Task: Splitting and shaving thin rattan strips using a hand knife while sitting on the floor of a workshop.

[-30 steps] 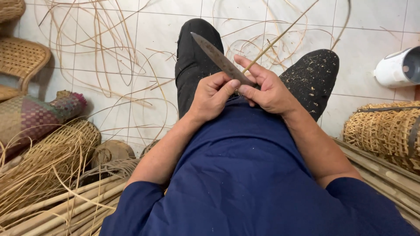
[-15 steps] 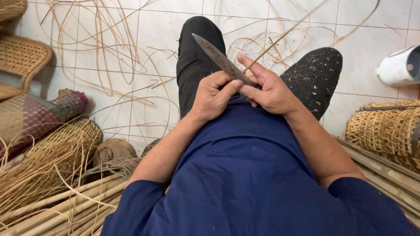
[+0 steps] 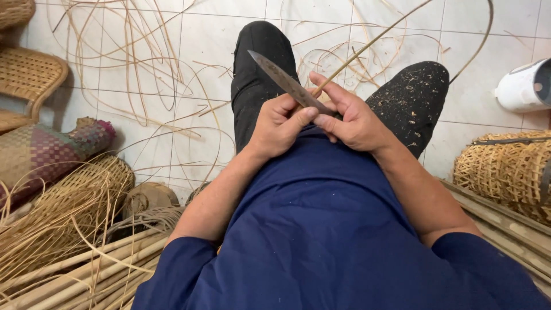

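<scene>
The left hand (image 3: 278, 127) is gripping the handle end of one knife (image 3: 288, 85), its fingers curled shut around it and the thumb pressing along the flat, dull grey blade, which is pointing up and left over the left knee. The right hand (image 3: 350, 117) is closing on one thin cane strip (image 3: 367, 46), pinching it against the blade just beside the left thumb; the strip is running up and right, off the top edge of the view. Both hands are touching above the lap, between two black-trousered knees dusted with pale shavings. Since half a second ago the hands and knife are sitting almost as they were, with only the strip's far end swinging a little. Loose, curling strips are lying across the white tiled floor (image 3: 218, 34). One round openwork basket (image 3: 505, 172) is standing at the right edge, smooth bamboo poles (image 3: 86, 270) are lying at the lower left, and one woven purple mat (image 3: 46, 152) is rolled at the left edge.
</scene>
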